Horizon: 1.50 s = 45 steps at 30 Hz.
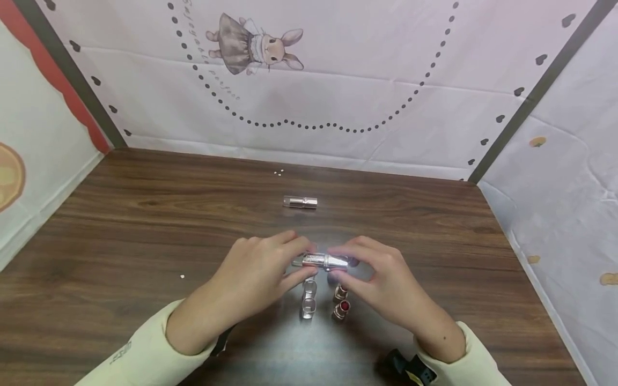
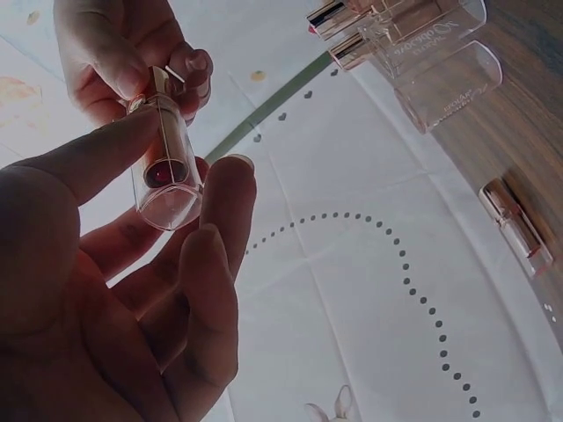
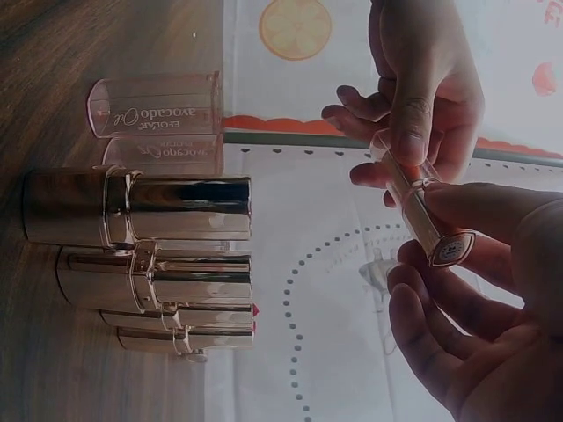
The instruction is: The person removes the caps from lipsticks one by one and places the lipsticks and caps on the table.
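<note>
A lipstick (image 1: 322,261) with a shiny rose-gold base and a clear cap lies level between both hands, above the table. My left hand (image 1: 260,265) pinches its clear cap between thumb and fingers. At the other end, my right hand (image 1: 381,271) pinches the metallic base. Dark red lipstick shows inside the clear cap (image 2: 167,207) in the left wrist view. Close below the hands, several uncapped lipsticks (image 3: 180,211) stand upright in a row, one with a red tip (image 1: 344,306). Beside them stand clear caps (image 1: 309,306), their lettering legible in the right wrist view.
Farther back on the brown wood table (image 1: 120,230), another capped lipstick (image 1: 301,202) lies on its side. Small white bits (image 1: 279,172) are scattered near the back edge, with one more white bit (image 1: 182,276) at left. Printed fabric walls (image 1: 338,96) enclose the table's back and sides.
</note>
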{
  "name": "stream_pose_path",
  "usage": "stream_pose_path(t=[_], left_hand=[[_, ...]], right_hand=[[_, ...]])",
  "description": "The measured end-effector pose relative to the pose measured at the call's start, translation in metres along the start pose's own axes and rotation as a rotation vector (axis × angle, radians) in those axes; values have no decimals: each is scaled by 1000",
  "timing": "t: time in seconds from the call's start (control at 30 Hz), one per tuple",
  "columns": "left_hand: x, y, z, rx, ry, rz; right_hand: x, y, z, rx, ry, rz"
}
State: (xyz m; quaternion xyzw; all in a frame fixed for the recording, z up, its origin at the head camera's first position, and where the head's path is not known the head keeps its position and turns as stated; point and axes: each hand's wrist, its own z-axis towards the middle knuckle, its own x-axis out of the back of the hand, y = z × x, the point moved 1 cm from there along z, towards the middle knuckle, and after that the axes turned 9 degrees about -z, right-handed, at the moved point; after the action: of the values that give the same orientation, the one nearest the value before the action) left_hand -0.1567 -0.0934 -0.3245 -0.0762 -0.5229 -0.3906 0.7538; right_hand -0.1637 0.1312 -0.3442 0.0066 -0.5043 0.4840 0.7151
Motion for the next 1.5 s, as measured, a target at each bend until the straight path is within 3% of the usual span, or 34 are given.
stream_pose_path(t=[0.3, 1.5], left_hand=[[0, 0, 1, 7, 17, 14], [0, 1, 0, 38, 1, 27]], right_hand=[[1, 1, 0, 17, 44, -33], [-1, -2, -1, -31, 23, -66]])
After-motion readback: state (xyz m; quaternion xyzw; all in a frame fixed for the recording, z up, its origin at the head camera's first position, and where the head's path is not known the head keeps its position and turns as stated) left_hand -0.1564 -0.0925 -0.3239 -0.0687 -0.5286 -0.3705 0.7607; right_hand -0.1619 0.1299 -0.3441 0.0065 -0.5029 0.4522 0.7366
